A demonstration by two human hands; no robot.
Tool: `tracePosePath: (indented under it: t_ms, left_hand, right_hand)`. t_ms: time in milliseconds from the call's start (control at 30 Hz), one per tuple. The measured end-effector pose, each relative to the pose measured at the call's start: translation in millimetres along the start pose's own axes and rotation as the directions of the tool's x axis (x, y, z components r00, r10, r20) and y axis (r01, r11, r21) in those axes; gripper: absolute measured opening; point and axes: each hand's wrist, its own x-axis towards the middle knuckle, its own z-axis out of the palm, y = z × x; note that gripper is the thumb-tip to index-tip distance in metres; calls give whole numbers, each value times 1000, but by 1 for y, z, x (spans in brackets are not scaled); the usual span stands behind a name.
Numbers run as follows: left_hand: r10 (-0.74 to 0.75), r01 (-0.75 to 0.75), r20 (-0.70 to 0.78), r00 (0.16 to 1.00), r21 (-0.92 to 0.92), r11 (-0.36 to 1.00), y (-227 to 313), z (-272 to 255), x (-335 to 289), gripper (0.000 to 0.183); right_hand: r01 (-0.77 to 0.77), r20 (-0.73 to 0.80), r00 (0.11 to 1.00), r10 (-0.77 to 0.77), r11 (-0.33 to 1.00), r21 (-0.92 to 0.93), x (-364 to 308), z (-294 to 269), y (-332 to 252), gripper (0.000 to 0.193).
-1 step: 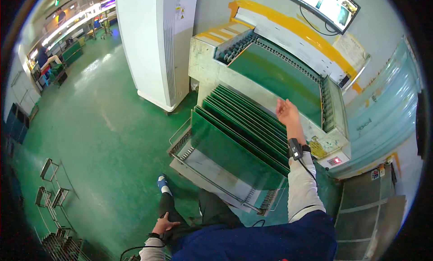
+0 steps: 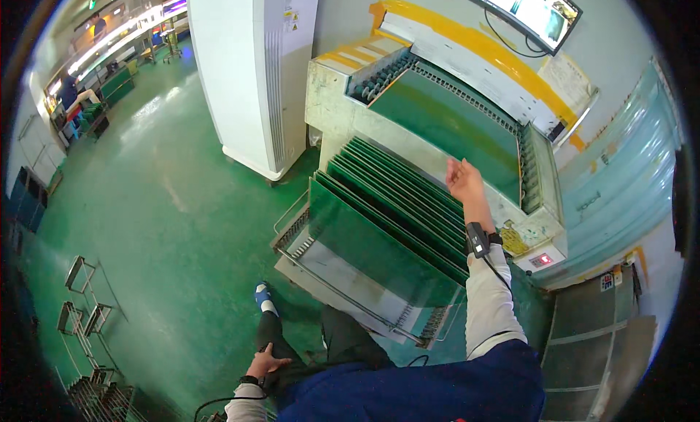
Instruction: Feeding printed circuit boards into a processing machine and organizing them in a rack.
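Head view: the largest unit is a pale machine with a roller bed, standing against the wall; in front of it stands a metal rack with slotted sides. One green flat panel lies on the roller bed, and a row of upright green panels stands in the rack, with gaps between several of them. Each panel is judged to be thin, stiff and light to moderate in weight; its broad face is likely smooth, so bare fingers may slip or leave marks. Treat surfaces and corners as easily scratched or chipped. Recommended hold: opposite edges, fingertips on the rim, palms off the face; for a racked panel, the exposed upper edge. The right hand is over the machine's front, beside the near edge of the bed panel; contact cannot be confirmed. Its fingers are loosely curled, close to one another, with nothing visibly gripped. The left hand is low, by the thigh, its thumb apart from the fingers and no panel in it.
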Motion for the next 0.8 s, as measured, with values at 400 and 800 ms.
tracePosePath:
  t_ms: [400,800]
  left_hand:
    - [649,-704,-285,706,-386,596,177,-138,-101,19]
    - [666,14,-409,-624,-858,-513,333,-140,-403,28]
  right_hand:
    - [43,155,987,31,893,-447,-59,25,29,29]
    - [703,702,685,-194,-77,-707,-208,50,137,16]
